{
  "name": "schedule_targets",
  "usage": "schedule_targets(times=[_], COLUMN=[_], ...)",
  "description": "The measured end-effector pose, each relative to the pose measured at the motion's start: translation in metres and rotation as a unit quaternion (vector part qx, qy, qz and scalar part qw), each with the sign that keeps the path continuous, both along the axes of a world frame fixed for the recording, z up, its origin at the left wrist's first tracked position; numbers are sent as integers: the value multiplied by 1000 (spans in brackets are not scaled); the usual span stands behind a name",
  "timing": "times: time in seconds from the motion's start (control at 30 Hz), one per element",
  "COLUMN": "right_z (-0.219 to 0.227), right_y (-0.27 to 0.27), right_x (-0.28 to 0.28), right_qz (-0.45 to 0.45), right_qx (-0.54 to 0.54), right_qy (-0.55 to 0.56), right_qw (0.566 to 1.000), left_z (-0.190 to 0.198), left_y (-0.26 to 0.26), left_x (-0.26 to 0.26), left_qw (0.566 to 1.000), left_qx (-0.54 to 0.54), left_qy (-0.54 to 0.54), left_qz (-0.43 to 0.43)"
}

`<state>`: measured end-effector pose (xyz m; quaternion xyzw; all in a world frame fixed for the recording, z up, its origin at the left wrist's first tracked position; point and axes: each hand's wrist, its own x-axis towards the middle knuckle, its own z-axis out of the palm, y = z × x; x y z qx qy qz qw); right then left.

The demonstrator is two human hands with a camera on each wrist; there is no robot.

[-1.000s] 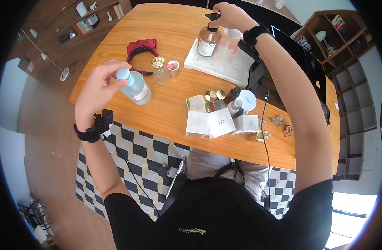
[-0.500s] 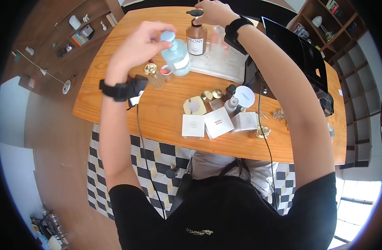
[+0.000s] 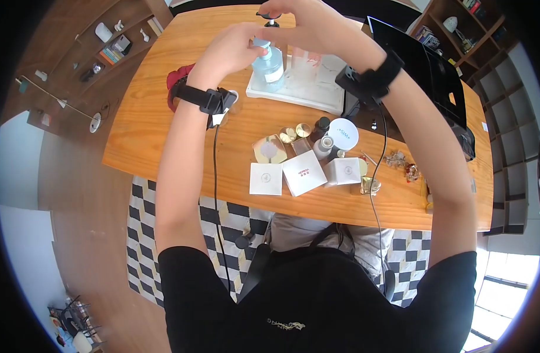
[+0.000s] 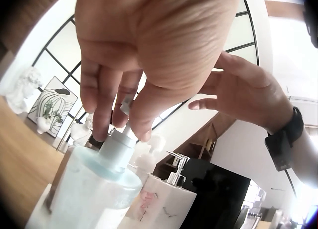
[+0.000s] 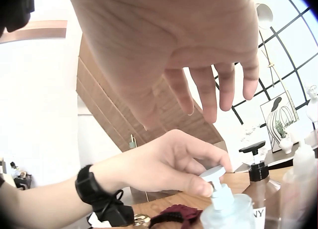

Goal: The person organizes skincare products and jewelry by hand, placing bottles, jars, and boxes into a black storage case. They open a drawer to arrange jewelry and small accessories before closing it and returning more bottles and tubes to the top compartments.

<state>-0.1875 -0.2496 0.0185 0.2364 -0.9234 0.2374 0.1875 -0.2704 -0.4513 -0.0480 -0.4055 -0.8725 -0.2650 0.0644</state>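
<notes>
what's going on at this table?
A person's left hand grips a light-blue pump bottle by its pump head, at one end of a white tray; I can't tell if its base is touching down. The right hand hovers above, holding nothing. A brown pump bottle stands beside the blue one. White boxes sit nearer the person.

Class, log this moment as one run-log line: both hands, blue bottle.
left hand: pinches pump of blue bottle | right hand: empty, fingers relaxed | blue bottle: at white tray, resting contact unclear
</notes>
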Motion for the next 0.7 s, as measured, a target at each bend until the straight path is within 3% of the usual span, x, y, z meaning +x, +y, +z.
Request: schedule_targets(times=[0.1, 0.17, 0.23, 0.3, 0.5, 0.63, 0.7], right_z=[36, 34, 20, 25, 25, 27, 21], right_y=[-3, 7, 16, 29, 48, 45, 43], right_x=[43, 49, 46, 54, 68, 78, 76], right_qz=[9, 17, 54, 22, 29, 11, 17], right_qx=[-13, -21, -70, -43, -62, -44, -30], right_qy=[-64, -98, 41, 32, 24, -15, -6], right_qw=[998, 995, 995, 998, 997, 999, 999], left_z=[-8, -1, -3, -16, 7, -14, -26], left_y=[6, 14, 19, 26, 46, 49, 40], left_x=[-1, 3, 1, -7, 9, -11, -24], left_qw=[999, 1000, 999, 997, 998, 999, 996], left_qx=[31, -6, -42, 47, -40, -20, 44], left_qy=[-15, -17, -18, -35, -15, -1, -8], left_qz=[-18, -8, 3, -59, -54, -39, -80])
